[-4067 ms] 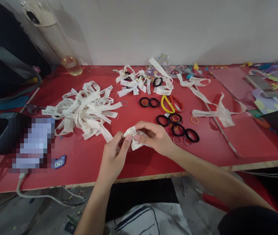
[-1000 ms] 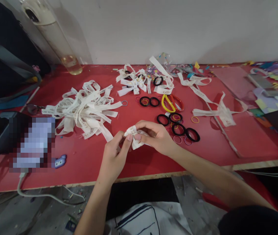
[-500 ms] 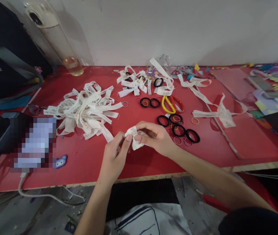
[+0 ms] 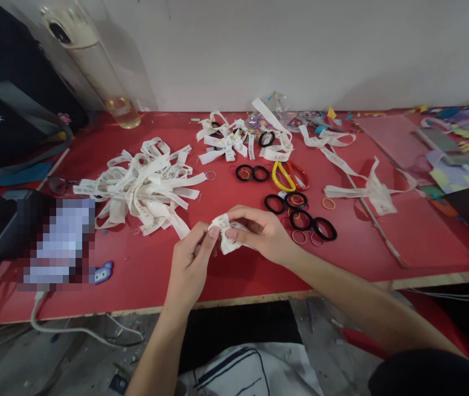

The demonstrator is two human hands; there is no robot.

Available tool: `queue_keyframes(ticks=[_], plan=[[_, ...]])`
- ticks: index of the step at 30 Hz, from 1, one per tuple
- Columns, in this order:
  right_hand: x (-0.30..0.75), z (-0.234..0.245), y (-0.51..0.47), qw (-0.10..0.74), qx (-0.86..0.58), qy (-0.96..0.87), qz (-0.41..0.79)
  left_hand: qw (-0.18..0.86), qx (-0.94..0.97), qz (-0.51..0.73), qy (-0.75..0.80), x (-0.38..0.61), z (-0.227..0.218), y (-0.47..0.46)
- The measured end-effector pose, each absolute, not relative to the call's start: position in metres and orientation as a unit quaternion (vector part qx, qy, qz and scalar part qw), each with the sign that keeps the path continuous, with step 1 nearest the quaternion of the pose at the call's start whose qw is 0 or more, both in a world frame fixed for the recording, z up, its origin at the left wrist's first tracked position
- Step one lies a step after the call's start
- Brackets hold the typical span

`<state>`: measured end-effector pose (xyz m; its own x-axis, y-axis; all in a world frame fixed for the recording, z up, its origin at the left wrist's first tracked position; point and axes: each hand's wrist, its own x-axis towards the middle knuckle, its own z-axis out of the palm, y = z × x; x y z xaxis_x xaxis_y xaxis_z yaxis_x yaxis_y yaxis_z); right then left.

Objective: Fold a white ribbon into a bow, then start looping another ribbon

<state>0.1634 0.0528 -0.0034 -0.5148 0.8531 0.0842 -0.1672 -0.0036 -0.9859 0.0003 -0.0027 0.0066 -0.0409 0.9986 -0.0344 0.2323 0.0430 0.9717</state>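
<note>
A folded piece of white printed ribbon [image 4: 227, 240] is pinched between my two hands above the red table. My left hand [image 4: 193, 253] grips its left edge with thumb and fingers. On the other side, my right hand [image 4: 265, 234] is closed on the same ribbon, thumb in front and fingers behind. To the left lies a heap of white ribbon strips [image 4: 139, 187]. Black hair ties [image 4: 300, 219] and small coloured elastic bands [image 4: 328, 203] lie right of my hands. Behind them are yellow-and-red-handled scissors [image 4: 284, 177], their blades mostly hidden.
Ribbon bows [image 4: 226, 146] lie at the back. Loose ribbon [image 4: 378, 192] lies on a clear sheet [image 4: 428, 236] at right. A bottle [image 4: 123, 110] stands back left. A blurred-out phone [image 4: 59, 239] with a cable and a purple object [image 4: 103, 272] are at left.
My left hand has shifted slightly left, and the ribbon between my fingers looks a little more spread. The things on the table stay where they were.
</note>
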Motion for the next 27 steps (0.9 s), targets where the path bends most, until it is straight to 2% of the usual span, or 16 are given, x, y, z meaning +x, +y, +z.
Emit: queue_keyframes(ticks=[27], plan=[[0.1639, -0.0044, 0.0530, 0.393, -0.294, -0.583, 0.647, 0.451, 0.531, 0.462, 0.549, 0.0004, 0.0052, -0.0029]])
